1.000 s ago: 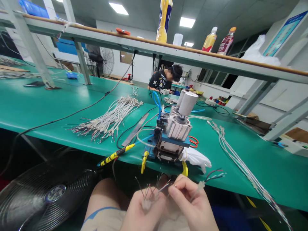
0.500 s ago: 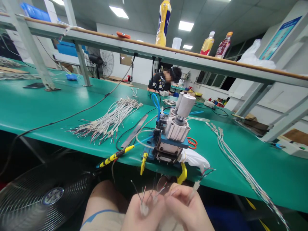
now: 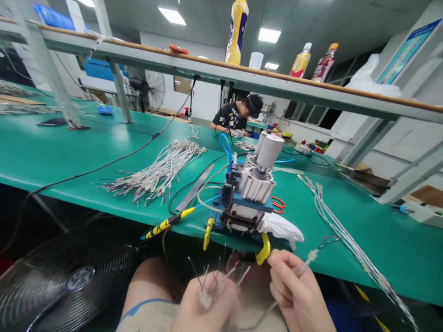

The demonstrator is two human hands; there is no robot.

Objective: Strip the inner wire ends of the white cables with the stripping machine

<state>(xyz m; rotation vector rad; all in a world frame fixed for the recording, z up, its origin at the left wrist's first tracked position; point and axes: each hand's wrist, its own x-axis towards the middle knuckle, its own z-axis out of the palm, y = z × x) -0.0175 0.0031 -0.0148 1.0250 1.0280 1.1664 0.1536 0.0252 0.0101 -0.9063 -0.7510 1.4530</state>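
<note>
Both hands full of fine wire ends at the front of the green worktop

The green worktop (image 3: 79, 143) spans the view, with a metal machine (image 3: 256, 186) standing near its front edge. Left of the machine lies a thick bundle of pale cables (image 3: 162, 168), bare ends angled toward the near left; right of it, a looser row of cables (image 3: 346, 237) slants toward the near right.

In front of the worktop, the left hand (image 3: 211, 302) has its grip closed around a cluster of cable ends (image 3: 206, 300), thin wires fanning mostly upward. The right hand (image 3: 299, 288), beside the yellow handle (image 3: 264, 251), has its grip closed on a single cable (image 3: 304, 266). That cable's long axis rises to the right through a pale sleeve (image 3: 312, 256), its coloured wires (image 3: 328, 240) pointing away from the palm.

The step in hand looks like fingertip handling of separate strands, which seems to call for a light, precise pinch. Whether the right fingertips also pinch a strand, I cannot tell.
</note>
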